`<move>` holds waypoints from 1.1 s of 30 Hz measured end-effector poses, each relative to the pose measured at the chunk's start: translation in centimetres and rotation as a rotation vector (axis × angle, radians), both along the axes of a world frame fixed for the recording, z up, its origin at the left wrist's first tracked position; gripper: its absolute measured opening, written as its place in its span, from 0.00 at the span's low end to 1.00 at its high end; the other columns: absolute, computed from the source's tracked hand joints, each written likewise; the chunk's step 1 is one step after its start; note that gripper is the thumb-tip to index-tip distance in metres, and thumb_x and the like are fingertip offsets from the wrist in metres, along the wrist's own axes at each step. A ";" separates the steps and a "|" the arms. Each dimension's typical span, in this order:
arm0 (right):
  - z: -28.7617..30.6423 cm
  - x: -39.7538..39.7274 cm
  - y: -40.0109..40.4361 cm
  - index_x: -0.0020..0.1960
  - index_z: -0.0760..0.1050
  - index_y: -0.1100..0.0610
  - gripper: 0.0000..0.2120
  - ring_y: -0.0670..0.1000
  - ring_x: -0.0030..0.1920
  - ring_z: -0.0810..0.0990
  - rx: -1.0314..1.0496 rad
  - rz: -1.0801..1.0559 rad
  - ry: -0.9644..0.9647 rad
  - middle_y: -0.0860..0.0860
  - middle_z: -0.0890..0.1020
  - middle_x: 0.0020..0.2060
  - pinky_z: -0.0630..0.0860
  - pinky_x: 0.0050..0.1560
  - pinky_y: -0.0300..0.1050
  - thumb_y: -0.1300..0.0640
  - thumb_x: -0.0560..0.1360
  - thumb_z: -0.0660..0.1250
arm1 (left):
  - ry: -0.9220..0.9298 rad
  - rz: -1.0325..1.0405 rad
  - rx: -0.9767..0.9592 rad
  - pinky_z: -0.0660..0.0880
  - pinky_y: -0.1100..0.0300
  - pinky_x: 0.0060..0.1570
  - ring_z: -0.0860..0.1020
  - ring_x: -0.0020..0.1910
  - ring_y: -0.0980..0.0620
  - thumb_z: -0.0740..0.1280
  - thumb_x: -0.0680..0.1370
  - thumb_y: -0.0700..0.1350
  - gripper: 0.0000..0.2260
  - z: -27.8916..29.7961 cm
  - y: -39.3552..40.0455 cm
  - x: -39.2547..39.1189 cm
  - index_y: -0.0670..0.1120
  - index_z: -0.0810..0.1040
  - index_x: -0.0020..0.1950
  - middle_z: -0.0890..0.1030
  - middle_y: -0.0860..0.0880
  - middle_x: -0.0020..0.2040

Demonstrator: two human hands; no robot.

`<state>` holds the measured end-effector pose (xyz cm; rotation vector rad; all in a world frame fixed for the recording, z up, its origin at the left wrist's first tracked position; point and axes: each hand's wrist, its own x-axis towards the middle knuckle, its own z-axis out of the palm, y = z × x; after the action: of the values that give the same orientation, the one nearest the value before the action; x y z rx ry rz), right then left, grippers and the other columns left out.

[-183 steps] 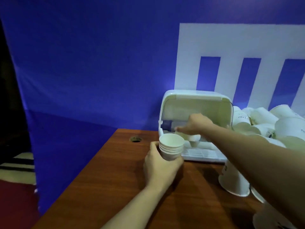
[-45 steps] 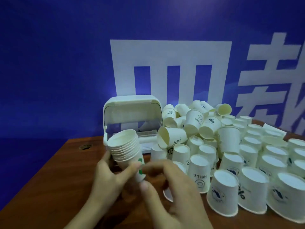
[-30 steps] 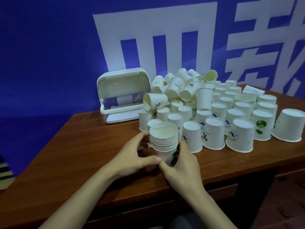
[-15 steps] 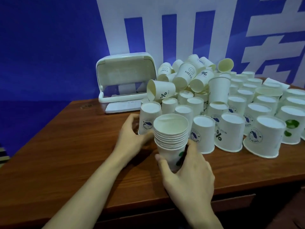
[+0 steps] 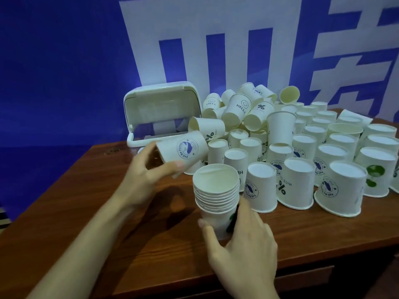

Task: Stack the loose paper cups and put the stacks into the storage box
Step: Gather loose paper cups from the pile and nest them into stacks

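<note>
A stack of several white paper cups (image 5: 216,190) stands mouth-up on the wooden table (image 5: 86,223), and my right hand (image 5: 239,244) grips its lowest cup. My left hand (image 5: 146,175) holds one loose cup (image 5: 183,151) with a blue logo, tilted on its side just above and left of the stack. The white storage box (image 5: 162,111) stands at the back left with its lid raised. A big crowd of loose cups (image 5: 302,160) fills the right half of the table, most upside down, some piled on their sides.
A blue wall banner with large white characters (image 5: 216,39) hangs behind the table. The table's left edge and front edge (image 5: 302,268) are close to my arms. A small cable hole (image 5: 112,151) sits in the tabletop left of the box.
My left hand has lifted one logo cup from the front of the crowd and tipped it sideways. My right hand still holds the stack in the same spot.
</note>
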<state>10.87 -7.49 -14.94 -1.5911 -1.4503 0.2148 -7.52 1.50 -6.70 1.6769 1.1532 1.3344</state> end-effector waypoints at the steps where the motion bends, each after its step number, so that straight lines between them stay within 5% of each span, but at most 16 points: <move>1: -0.1 0.0 0.1 0.62 0.70 0.43 0.30 0.46 0.51 0.77 0.005 0.001 -0.002 0.37 0.77 0.46 0.65 0.48 0.43 0.30 0.65 0.65 | 0.069 -0.025 0.024 0.81 0.63 0.49 0.86 0.55 0.53 0.75 0.68 0.49 0.23 1.1 -0.3 -0.3 0.49 0.81 0.63 0.88 0.52 0.57; 4: -0.1 -0.1 0.0 0.59 0.70 0.44 0.27 0.46 0.47 0.76 0.029 -0.004 -0.013 0.37 0.74 0.42 0.65 0.47 0.44 0.30 0.65 0.64 | 0.181 -0.063 0.052 0.79 0.69 0.42 0.86 0.49 0.60 0.69 0.73 0.53 0.19 4.8 -1.3 -1.1 0.54 0.78 0.64 0.88 0.59 0.53; 6: 0.0 -0.1 0.0 0.58 0.71 0.45 0.27 0.46 0.45 0.76 0.040 -0.013 -0.023 0.37 0.73 0.41 0.66 0.47 0.44 0.30 0.66 0.64 | 0.258 -0.075 0.048 0.80 0.66 0.41 0.86 0.48 0.60 0.71 0.68 0.60 0.27 6.7 -1.9 -1.1 0.57 0.74 0.66 0.88 0.59 0.52; 10: 0.0 -0.3 -0.1 0.59 0.71 0.46 0.28 0.47 0.46 0.77 0.024 -0.010 -0.050 0.38 0.74 0.43 0.67 0.47 0.44 0.30 0.66 0.63 | 0.511 -0.101 0.051 0.81 0.42 0.52 0.84 0.51 0.45 0.73 0.61 0.68 0.35 9.1 -2.7 0.1 0.61 0.70 0.66 0.87 0.47 0.52; 16: 0.3 -0.3 -0.1 0.57 0.71 0.46 0.26 0.49 0.45 0.77 0.026 -0.034 -0.072 0.37 0.69 0.39 0.65 0.45 0.45 0.34 0.65 0.66 | 0.730 -0.119 0.130 0.76 0.63 0.55 0.79 0.54 0.62 0.72 0.58 0.71 0.49 8.8 -2.6 2.7 0.61 0.64 0.77 0.84 0.63 0.57; 21: 0.3 0.1 -0.1 0.67 0.68 0.45 0.33 0.49 0.52 0.77 -0.061 0.011 -0.075 0.39 0.76 0.47 0.64 0.49 0.44 0.30 0.67 0.63 | 0.476 -0.186 0.121 0.71 0.55 0.73 0.75 0.70 0.65 0.77 0.62 0.66 0.50 3.9 -3.6 3.9 0.58 0.62 0.81 0.78 0.61 0.70; 27: 1.4 1.7 -1.1 0.76 0.56 0.42 0.44 0.42 0.66 0.71 -0.133 0.251 -0.009 0.35 0.72 0.65 0.68 0.64 0.43 0.30 0.65 0.66 | -0.023 -0.104 0.097 0.75 0.66 0.61 0.82 0.63 0.59 0.78 0.65 0.56 0.34 -4.3 -4.9 6.5 0.51 0.75 0.70 0.85 0.57 0.63; 30: 2.4 4.3 -2.5 0.73 0.64 0.41 0.37 0.37 0.66 0.71 -0.064 0.324 0.113 0.34 0.73 0.64 0.71 0.66 0.43 0.32 0.67 0.65 | -0.066 -0.080 0.160 0.77 0.61 0.62 0.83 0.63 0.54 0.77 0.69 0.55 0.28 -5.5 -5.0 6.8 0.52 0.77 0.67 0.86 0.54 0.62; 33: 3.6 7.1 -2.1 0.64 0.73 0.48 0.23 0.43 0.60 0.75 0.165 0.181 -0.080 0.41 0.76 0.59 0.71 0.62 0.42 0.39 0.72 0.63 | -0.005 -0.056 0.227 0.74 0.65 0.65 0.78 0.68 0.58 0.76 0.70 0.58 0.33 -5.7 -4.6 6.5 0.56 0.71 0.74 0.81 0.60 0.67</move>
<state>18.02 -9.57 -11.34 -1.3497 -1.6323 0.1333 -0.98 -3.14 -12.40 1.8506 0.9740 1.4782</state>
